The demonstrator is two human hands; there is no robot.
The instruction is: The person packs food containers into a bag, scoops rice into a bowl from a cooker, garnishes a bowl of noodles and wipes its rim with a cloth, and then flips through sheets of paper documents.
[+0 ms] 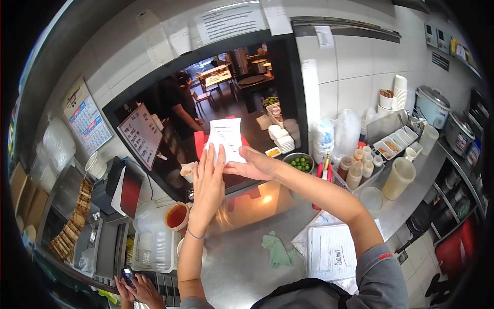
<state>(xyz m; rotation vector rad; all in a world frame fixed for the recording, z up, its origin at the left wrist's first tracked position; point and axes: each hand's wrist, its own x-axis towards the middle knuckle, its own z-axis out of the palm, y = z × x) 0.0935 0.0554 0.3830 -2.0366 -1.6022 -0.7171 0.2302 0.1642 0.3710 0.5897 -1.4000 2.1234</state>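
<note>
Both my hands are raised and stretched forward at the serving window. Between them is a white printed paper slip (229,133), upright and creased on its left side. My left hand (208,177) lies over the slip's lower left part with its fingers long and close together; its thumb is hidden. My right hand (253,162) grips the lower right edge, thumb in front. Something red (199,143) shows behind the slip on both sides; its kind is hidden. Below the hands runs the steel counter (234,257).
Nearby stand a tub of red sauce (177,216), a bowl of green limes (301,163) and squeeze bottles (355,172). A green cloth (278,250) and a notebook (329,252) lie on the counter. Another person's hands (141,293) hold a phone at lower left; a person (180,105) stands beyond the window.
</note>
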